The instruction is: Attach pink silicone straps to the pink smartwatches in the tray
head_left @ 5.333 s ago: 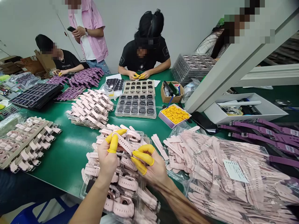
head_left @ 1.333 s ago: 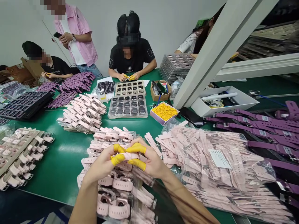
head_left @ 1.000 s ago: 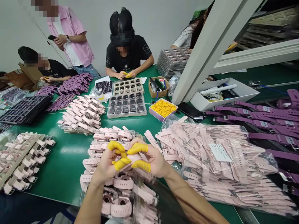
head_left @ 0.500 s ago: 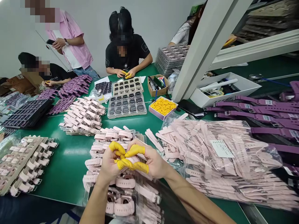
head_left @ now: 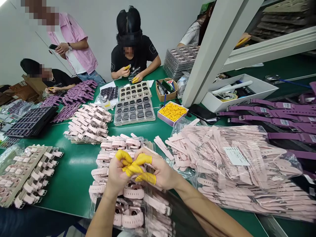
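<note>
Now drawn together, the hands [head_left: 118, 172] [head_left: 161, 169] mostly hide a pink strap [head_left: 143, 168].

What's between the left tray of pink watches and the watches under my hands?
Just bare green table between the left tray and those pink watches, as the head view shows.

no words readable right now! the white label [head_left: 236, 156] on the clear bag [head_left: 247, 180], right of the yellow-filled box [head_left: 170, 120], shows tiny print; white tags [head_left: 284, 122] on purple straps [head_left: 271, 121], farther right of it, are illegible too.
</note>
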Tool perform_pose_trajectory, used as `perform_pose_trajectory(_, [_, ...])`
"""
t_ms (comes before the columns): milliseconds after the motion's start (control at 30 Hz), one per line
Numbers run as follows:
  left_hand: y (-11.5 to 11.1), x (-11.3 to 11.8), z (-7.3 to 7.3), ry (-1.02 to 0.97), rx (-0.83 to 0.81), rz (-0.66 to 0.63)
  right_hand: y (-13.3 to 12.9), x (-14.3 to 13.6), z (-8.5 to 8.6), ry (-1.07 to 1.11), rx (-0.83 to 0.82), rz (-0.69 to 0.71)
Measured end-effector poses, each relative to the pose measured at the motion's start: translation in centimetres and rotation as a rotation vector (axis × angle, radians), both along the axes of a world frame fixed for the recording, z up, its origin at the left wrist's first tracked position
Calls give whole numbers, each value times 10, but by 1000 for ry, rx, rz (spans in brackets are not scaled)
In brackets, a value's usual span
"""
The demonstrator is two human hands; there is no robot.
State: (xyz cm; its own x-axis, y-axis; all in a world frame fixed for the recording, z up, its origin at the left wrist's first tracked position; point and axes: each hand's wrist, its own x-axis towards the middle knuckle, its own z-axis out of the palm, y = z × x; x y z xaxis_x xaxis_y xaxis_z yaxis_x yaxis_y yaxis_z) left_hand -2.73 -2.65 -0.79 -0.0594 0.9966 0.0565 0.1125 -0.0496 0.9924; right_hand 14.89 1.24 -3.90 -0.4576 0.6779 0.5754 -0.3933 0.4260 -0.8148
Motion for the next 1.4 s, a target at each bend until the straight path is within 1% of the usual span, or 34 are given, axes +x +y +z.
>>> perform_pose_trajectory(67, [0, 0, -2, 80, 27, 27, 0, 0, -1, -32, -15, 10])
perform_pose_trajectory(133, [2, -2, -1, 167, 21, 18, 0, -1, -1, -60, -16, 11])
perform_pose_trajectory(200, [4, -3, 1, 171, -8, 6, 0, -3, -2, -69, -8, 2])
perform_pose_trajectory(300, [6, -3, 5, -18, -58, 3, 0, -3, -2, -47, 2, -13])
perform_pose_trajectory(400, [8, 0, 8, -222, -151, 13, 3, 0, -2, -35, 48, -31])
perform_pose_trajectory(500, [7, 4, 9, -313, -260, 24, 6, 4, -2, -60, 92, -18])
perform_pose_trajectory(567, [5, 6, 9, -345, -357, -7, 7, 5, -4, -76, 100, 7])
perform_pose_trajectory(633, [5, 8, 9, -367, -452, -47, 7, 4, -6, -87, 125, 1])
perform_pose_trajectory(700, [6, 10, 9, -394, -507, -67, 7, 2, -10, -100, 192, -60])
perform_pose_trajectory(867, [7, 15, 7, -497, -536, -102, 5, -5, -20, -157, 454, -321])
perform_pose_trajectory(933, [7, 14, 8, -516, -555, -82, 3, -6, -24, -185, 532, -400])
perform_pose_trajectory(1033, [7, 11, 11, -527, -555, -18, 0, -6, -29, -176, 620, -467])
perform_pose_trajectory(1100, [9, 8, 15, -517, -548, 2, -1, -7, -28, -155, 660, -492])
perform_pose_trajectory(1167, [11, 5, 20, -496, -515, 7, -2, -8, -23, -145, 687, -525])
perform_pose_trajectory(1233, [10, -2, 28, -455, -444, -25, -2, -7, -16, -171, 701, -518])
perform_pose_trajectory(1333, [-3, -22, 46, -344, -299, -81, -1, -1, -5, -192, 659, -447])
perform_pose_trajectory(1400, [-22, -44, 56, -235, -178, -63, 0, 6, -3, -167, 564, -445])
